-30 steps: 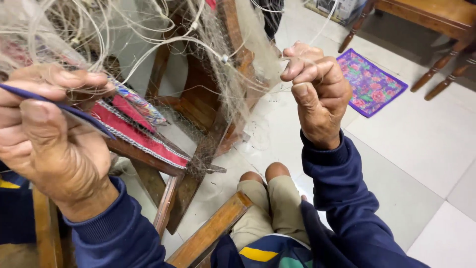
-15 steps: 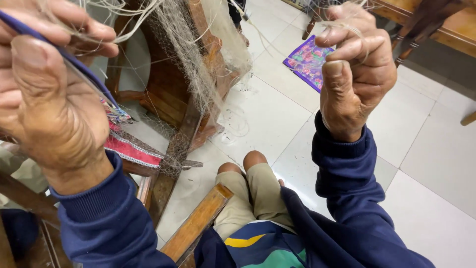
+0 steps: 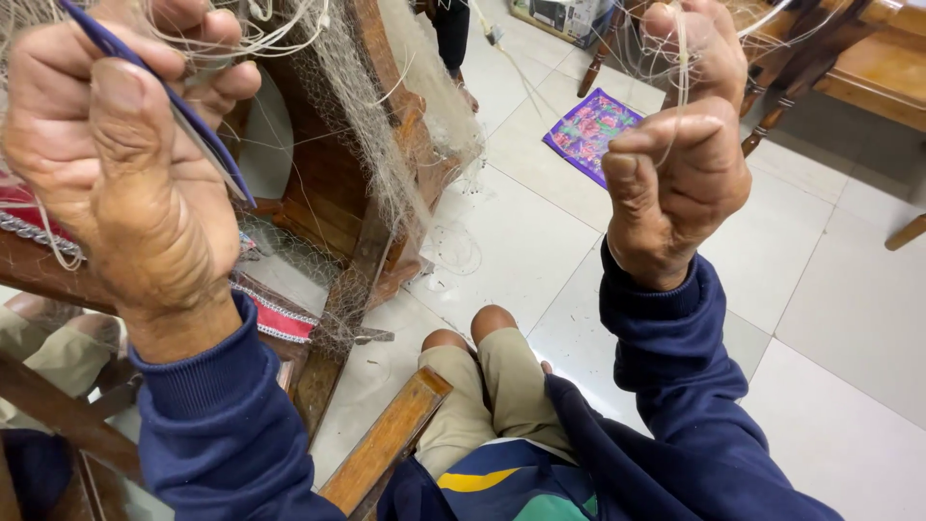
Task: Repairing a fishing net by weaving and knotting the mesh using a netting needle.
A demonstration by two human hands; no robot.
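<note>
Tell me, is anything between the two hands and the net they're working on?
Nothing visible is. The left hand already grips a blue needle amid the net strands, and the right hand pinches the line directly.

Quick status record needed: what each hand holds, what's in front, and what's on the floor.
left hand: fist closed on a flat blue netting needle
right hand: raised, fingers pinching pale twine
net: fine pale mesh draped over a wooden frame
floor: pale tiles, with a purple patterned mat
knees: bare, low in centre
</note>
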